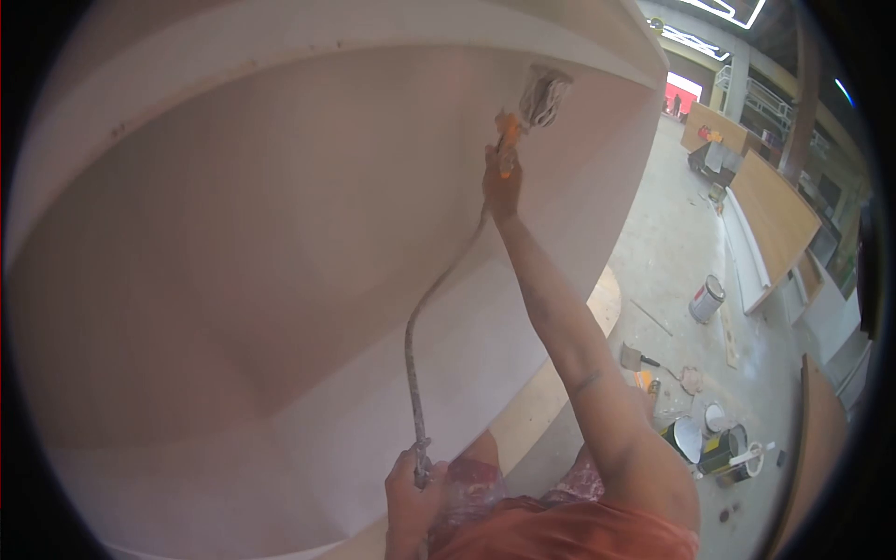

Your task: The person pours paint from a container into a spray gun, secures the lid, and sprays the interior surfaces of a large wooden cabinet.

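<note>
My right hand (503, 187) is raised and closed round an orange hand tool (508, 138), whose exact kind I cannot tell. The tool is close to the large, pale curved panel (280, 233), just below a hole with a bundle of whitish cables (545, 99). A grey, paint-spattered hose (411, 345) runs down from my right hand along the panel. Low at the front, my left hand (415, 504) is wrapped around the hose's lower stretch, near a lumpy section of it.
Paint cans (719, 450) with lids and tools stand on the floor at the lower right, near a scraper (632, 357). Farther off are another can (707, 299) and leaning wooden boards (773, 210). A brown board edge (810, 448) rises at far right.
</note>
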Demonstrator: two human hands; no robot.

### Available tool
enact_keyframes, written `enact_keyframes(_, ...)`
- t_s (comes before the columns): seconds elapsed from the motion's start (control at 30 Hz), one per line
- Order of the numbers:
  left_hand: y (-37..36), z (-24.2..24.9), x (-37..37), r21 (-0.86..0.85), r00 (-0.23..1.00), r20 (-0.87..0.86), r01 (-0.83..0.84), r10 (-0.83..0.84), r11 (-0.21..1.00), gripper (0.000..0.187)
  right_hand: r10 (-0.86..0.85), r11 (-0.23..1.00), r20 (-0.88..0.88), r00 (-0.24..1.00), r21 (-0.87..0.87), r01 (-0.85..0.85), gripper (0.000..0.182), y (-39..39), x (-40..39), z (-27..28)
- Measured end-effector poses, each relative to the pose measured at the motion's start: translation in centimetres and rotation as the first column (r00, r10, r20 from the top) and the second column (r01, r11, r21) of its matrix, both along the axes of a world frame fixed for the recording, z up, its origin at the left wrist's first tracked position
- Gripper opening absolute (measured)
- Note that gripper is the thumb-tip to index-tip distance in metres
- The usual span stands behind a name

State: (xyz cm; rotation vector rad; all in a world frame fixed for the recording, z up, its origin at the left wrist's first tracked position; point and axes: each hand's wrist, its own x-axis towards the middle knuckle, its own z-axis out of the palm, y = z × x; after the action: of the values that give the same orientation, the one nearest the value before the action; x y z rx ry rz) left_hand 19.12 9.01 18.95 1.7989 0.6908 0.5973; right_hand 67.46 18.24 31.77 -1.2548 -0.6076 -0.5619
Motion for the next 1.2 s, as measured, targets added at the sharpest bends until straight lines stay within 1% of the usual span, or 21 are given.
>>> enact_keyframes(0.1, 0.5, -0.9, -1.0, 0.007, 0.998, 0.008, -0.057, 0.057, 0.998, 0.041, -0.142, 0.959, -0.025, 0.99, -0.25, 0.131, 0.02, 0.4, 1.8, -6.5)
enact_keyframes(0.13, 0.6, -1.2, -1.7, 0.031, 0.996, 0.027, -0.091, 0.09, 0.995, 0.04, -0.139, 0.96, -0.029, 0.99, -0.25, 0.127, 0.02, 0.4, 2.0, -9.1)
enact_keyframes(0.2, 0.7, -1.3, -2.4, 0.033, 0.992, 0.032, -0.122, 0.121, 0.992, 0.039, -0.088, 0.927, -0.215, 0.973, -0.374, 0.001, 0.023, 0.2, 1.8, -13.5)
enact_keyframes(0.23, 0.7, -1.4, -2.8, 0.034, 0.988, 0.041, -0.15, 0.149, 0.988, 0.039, -0.087, 0.927, -0.218, 0.972, -0.375, -0.002, 0.023, -0.3, 0.6, -13.9)
enact_keyframes(0.3, 0.7, -2.3, -3.3, 0.016, 0.984, 0.05, -0.17, 0.169, 0.985, 0.038, -0.14, 0.714, -0.401, 0.905, -0.674, -0.189, 0.034, -1.1, -0.5, -15.0)
enact_keyframes(0.33, 0.7, -2.7, -3.3, 0.0, 0.98, 0.066, -0.187, 0.187, 0.982, 0.037, -0.141, 0.712, -0.402, 0.905, -0.676, -0.189, 0.034, -1.1, -0.4, -15.5)
enact_keyframes(0.4, 0.7, -3.1, -3.3, -0.022, 0.981, 0.076, -0.178, 0.179, 0.984, 0.036, -0.114, 0.824, 0.053, 0.992, -0.553, 0.124, 0.042, -0.7, 0.4, -16.8)
enact_keyframes(0.43, 0.7, -3.1, -3.3, -0.039, 0.981, 0.088, -0.168, 0.171, 0.985, 0.036, -0.114, 0.824, 0.055, 0.992, -0.553, 0.126, 0.042, 0.0, 2.3, -17.1)
enact_keyframes(0.5, 0.6, -2.2, -2.7, -0.046, 0.99, 0.044, -0.132, 0.134, 0.99, 0.037, -0.23, 0.64, 0.089, 0.969, -0.736, 0.219, 0.043, 2.3, 7.4, -14.9)
enact_keyframes(0.53, 0.5, -1.6, -2.3, -0.053, 0.995, -0.004, -0.097, 0.097, 0.994, 0.037, -0.315, 0.782, 0.27, 0.91, -0.469, 0.411, 0.04, 3.6, 8.8, -12.9)
enact_keyframes(0.57, 0.4, -1.0, -1.8, -0.05, 0.995, -0.001, -0.101, 0.101, 0.994, 0.037, -0.438, 0.841, 0.402, 0.804, -0.134, 0.524, 0.043, 4.8, 9.5, -11.4)
enact_keyframes(0.6, 0.3, -0.5, -1.3, -0.036, 0.998, -0.008, -0.07, 0.069, 0.997, 0.039, -0.437, 0.844, 0.402, 0.805, -0.128, 0.522, 0.043, 1.2, 5.7, -7.6)
enact_keyframes(0.63, 0.1, -0.3, -0.9, -0.023, 0.999, -0.017, -0.037, 0.036, 0.999, 0.041, 0.011, 0.997, 0.05, 0.999, -0.082, -0.006, 0.03, 1.3, 0.2, -1.6)
enact_keyframes(0.77, 0.1, -0.7, 0.1, -0.009, 0.999, -0.04, -0.001, 0.001, 1.0, 0.043, 0.08, 0.996, 0.063, 0.995, 0.02, -0.081, 0.028, 2.1, 0.7, 0.8)
enact_keyframes(0.83, 0.1, -0.8, -0.1, 0.062, 0.999, -0.01, -0.052, 0.053, 0.997, 0.042, 0.006, 0.999, 0.1, 0.995, 0.05, -0.011, 0.028, 3.5, 3.3, -1.9)
enact_keyframes(0.9, 0.1, -1.0, -0.9, 0.026, 0.996, -0.024, -0.086, 0.087, 0.996, 0.041, -0.057, 0.989, 0.018, 0.998, -0.132, 0.059, 0.027, 3.2, 4.1, -6.1)
enact_keyframes(0.97, 0.4, -1.4, -1.6, -0.01, 0.992, -0.039, -0.123, 0.122, 0.992, 0.04, -0.175, 0.914, -0.041, 0.984, -0.377, 0.147, 0.029, 3.0, 4.9, -11.2)
enact_keyframes(1.0, 0.6, -1.7, -2.0, 0.004, 0.988, -0.015, -0.153, 0.153, 0.988, 0.038, -0.176, 0.913, -0.044, 0.983, -0.38, 0.147, 0.029, 2.6, 4.1, -12.5)
enact_keyframes(1.07, 0.6, -2.2, -2.6, 0.015, 0.984, 0.004, -0.181, 0.181, 0.983, 0.037, -0.187, 0.769, -0.278, 0.942, -0.639, -0.036, 0.027, 1.8, 2.0, -14.8)
enact_keyframes(1.1, 0.5, -2.3, -2.8, -0.003, 0.978, 0.036, -0.205, 0.205, 0.979, 0.037, -0.188, 0.768, -0.28, 0.942, -0.64, -0.037, 0.027, 1.2, 1.1, -16.1)
enact_keyframes(1.2, 0.6, -3.2, -3.2, -0.035, 0.97, 0.078, -0.23, 0.232, 0.973, 0.036, -0.016, 0.817, -0.388, 0.922, -0.536, -0.212, 0.027, 0.7, 1.0, -18.4)
